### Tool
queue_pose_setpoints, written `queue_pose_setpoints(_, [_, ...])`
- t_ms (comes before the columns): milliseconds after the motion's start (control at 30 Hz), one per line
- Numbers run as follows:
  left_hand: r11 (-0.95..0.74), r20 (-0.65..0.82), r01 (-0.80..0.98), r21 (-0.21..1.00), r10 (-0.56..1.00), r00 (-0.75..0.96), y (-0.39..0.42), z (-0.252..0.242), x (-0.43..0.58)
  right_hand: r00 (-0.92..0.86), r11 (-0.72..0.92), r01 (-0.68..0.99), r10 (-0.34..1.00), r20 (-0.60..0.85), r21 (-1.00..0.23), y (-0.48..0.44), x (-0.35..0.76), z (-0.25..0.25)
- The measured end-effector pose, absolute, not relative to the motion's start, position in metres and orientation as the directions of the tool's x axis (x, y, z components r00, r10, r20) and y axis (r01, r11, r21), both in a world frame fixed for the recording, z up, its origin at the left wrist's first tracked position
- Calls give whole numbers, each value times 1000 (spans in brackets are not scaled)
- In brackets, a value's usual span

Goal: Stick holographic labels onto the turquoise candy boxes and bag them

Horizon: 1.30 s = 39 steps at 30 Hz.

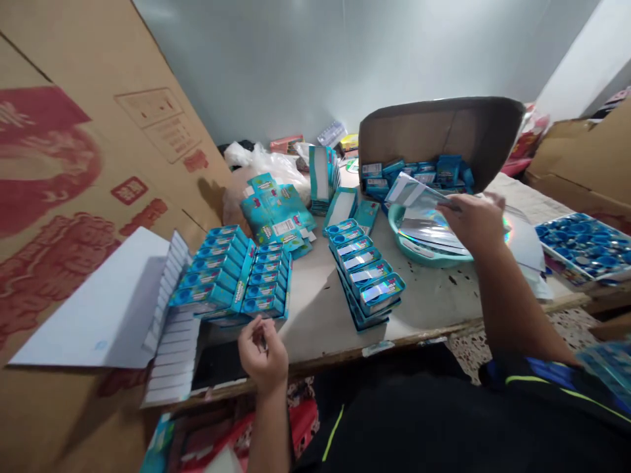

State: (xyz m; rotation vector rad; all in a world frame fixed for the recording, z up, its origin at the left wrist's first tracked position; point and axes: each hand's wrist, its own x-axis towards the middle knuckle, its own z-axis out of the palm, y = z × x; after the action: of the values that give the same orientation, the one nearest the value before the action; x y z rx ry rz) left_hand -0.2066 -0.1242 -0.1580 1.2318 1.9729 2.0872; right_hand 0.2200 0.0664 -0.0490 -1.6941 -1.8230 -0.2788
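My right hand [474, 222] is closed on a thin shiny sheet [419, 195], its far end raised over a teal plastic basin [428, 259]. More shiny, rainbow-glinting sheets [436, 230] lie in the basin below. My left hand [263, 353] is at the table's front edge with its fingertips pinched together; whatever they may hold is too small to make out. Just beyond it stand two display trays filled with small blue boxes [263, 289]. Between my hands is a stack of blue trays topped by a row of small blue packs with silvery strips [372, 270].
Flattened teal cartons [276, 213] and a stack of folded cartons [323, 177] lie farther back. An open cardboard box [438, 128] holds many blue packs. A tray of round blue pieces [584, 243] is at right. Large printed cardboard [98, 164] stands at left.
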Motion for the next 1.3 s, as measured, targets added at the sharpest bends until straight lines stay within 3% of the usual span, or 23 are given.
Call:
queue_pose_setpoints(67, [-285,662,598,749,348,-663,-115,-129,-193,-91,308,922,758,645,-232,38,201,-22])
queue_pose_setpoints(133, [-366,805,717,594,289,-519,-105,-89,-175,-244,473,855,728,641,-212,11,179,-2])
queue_pose_setpoints(200, [-441,920,831,340,341,-195,-95,-45,-155,-399,621,755,690,604,-211,-11,159,12])
queue_pose_setpoints(267, [-529,902,832,167,423,88,-88,-6,-136,-534,739,634,631,563,-227,-26,145,20])
queue_pose_setpoints(400, [-602,811,796,55,493,316,-83,31,-117,-611,834,484,539,580,-265,-38,141,26])
queue_pose_setpoints(533, [-606,848,785,-129,343,405,-77,21,-115,-547,815,499,559,623,-294,-34,155,22])
queue_pose_setpoints(733, [-608,859,750,-261,209,468,-48,2,-113,-533,802,467,592,605,-373,-11,172,17])
queue_pose_setpoints(867, [-687,871,698,-203,199,449,-32,-1,-114,-494,769,463,636,592,-440,4,179,21])
queue_pose_setpoints(1000, [-717,883,689,-110,247,398,-33,-14,-114,-243,537,689,804,543,-487,26,195,19])
queue_pose_setpoints(1067, [-711,895,698,87,364,259,-40,-26,-113,-88,308,826,898,432,-472,46,210,9])
queue_pose_setpoints(1167, [-591,803,615,522,584,-119,-50,-43,-113,28,60,942,966,256,-329,81,232,-17])
queue_pose_setpoints(1233, [-479,670,510,714,680,-299,-54,-48,-114,34,-5,978,990,138,-208,96,238,-33])
queue_pose_setpoints(1300, [-404,570,441,801,741,-355,-56,-46,-116,-34,59,980,990,136,-188,98,229,-39])
